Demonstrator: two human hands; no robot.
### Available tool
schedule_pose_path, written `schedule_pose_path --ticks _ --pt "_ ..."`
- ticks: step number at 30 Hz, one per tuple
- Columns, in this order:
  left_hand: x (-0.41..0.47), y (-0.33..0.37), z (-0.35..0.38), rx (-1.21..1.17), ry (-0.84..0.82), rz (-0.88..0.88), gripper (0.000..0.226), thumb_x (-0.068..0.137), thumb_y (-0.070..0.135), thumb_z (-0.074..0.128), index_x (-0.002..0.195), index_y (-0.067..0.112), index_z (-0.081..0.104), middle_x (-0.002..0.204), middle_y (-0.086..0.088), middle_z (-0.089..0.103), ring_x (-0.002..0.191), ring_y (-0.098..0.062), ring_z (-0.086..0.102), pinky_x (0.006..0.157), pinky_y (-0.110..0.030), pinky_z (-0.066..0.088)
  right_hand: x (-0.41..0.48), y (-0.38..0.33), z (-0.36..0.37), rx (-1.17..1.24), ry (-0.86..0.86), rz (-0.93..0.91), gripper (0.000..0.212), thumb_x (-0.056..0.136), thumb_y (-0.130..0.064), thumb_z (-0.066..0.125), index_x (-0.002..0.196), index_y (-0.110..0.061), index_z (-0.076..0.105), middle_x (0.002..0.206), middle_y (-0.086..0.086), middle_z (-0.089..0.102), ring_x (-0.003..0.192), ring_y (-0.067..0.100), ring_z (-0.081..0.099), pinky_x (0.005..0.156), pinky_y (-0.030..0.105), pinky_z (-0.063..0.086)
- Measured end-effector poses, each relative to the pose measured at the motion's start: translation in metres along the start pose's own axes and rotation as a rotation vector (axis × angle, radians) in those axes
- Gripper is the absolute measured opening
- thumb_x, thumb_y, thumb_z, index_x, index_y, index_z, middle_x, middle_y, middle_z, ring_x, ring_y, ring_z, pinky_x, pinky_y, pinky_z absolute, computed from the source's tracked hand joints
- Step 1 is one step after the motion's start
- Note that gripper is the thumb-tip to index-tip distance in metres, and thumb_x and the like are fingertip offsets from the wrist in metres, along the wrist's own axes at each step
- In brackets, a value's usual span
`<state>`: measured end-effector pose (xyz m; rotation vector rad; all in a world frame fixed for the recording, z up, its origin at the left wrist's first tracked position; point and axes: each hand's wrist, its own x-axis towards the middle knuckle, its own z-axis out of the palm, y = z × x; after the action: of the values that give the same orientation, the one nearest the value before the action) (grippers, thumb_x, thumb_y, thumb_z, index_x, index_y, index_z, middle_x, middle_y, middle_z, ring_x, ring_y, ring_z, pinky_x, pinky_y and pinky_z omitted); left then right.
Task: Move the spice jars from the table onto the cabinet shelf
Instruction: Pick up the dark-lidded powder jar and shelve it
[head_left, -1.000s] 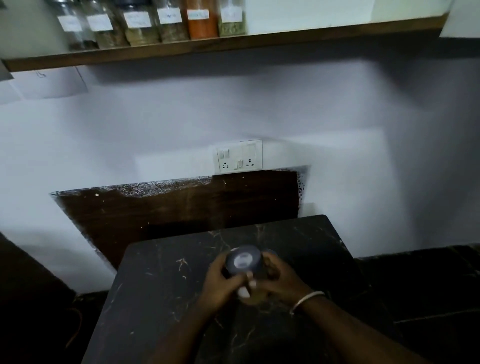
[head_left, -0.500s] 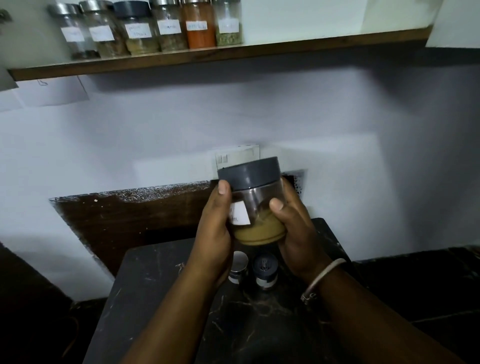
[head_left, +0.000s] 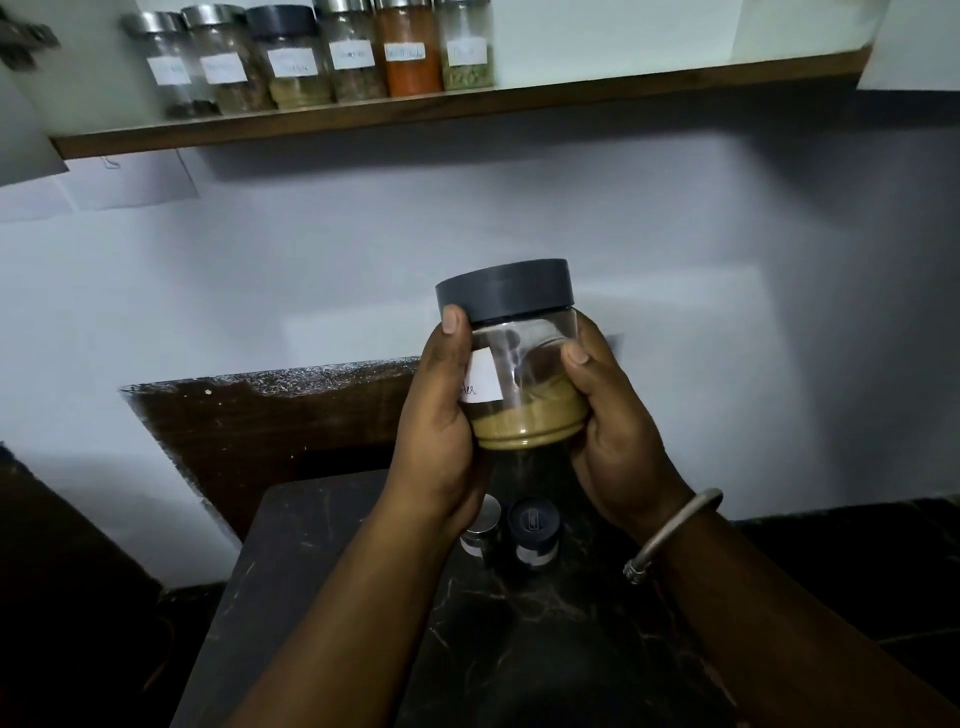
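A clear spice jar (head_left: 524, 364) with a dark grey lid, a white label and tan powder in its bottom is held upright in mid-air, well above the table. My left hand (head_left: 441, 415) grips its left side and my right hand (head_left: 608, 415) its right side. Below them, two small jars stand on the dark marble table (head_left: 322, 597): one with a silver lid (head_left: 483, 530), partly hidden by my left wrist, and one with a dark lid (head_left: 532, 535). Several labelled spice jars (head_left: 311, 57) stand in a row on the wooden shelf (head_left: 623, 88).
The shelf's right part, past the green-filled jar (head_left: 465, 47), holds nothing. A dark wooden board (head_left: 260, 431) leans on the white wall behind the table. White cabinet panels (head_left: 909, 47) flank the shelf at both ends.
Both hands lifted the jar from the tabletop to mid-air; in the last half second it rose a little more. The two small jars on the table came into view.
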<state>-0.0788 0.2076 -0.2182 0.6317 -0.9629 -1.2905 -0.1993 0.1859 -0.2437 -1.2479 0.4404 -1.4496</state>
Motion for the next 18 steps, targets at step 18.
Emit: schedule_pose_path --ticks 18 --pt "-0.006 0.017 0.009 0.204 -0.008 -0.050 0.068 0.094 0.061 0.049 0.149 0.020 0.051 0.138 -0.016 0.067 0.127 -0.034 0.067 0.108 -0.062 0.051 0.000 -0.014 0.007 0.020 0.124 0.018 0.058 0.103 -0.034 0.042 0.156 -0.008 0.038 0.150 0.027 0.052 0.140 0.046 0.049 0.117 0.068 0.034"
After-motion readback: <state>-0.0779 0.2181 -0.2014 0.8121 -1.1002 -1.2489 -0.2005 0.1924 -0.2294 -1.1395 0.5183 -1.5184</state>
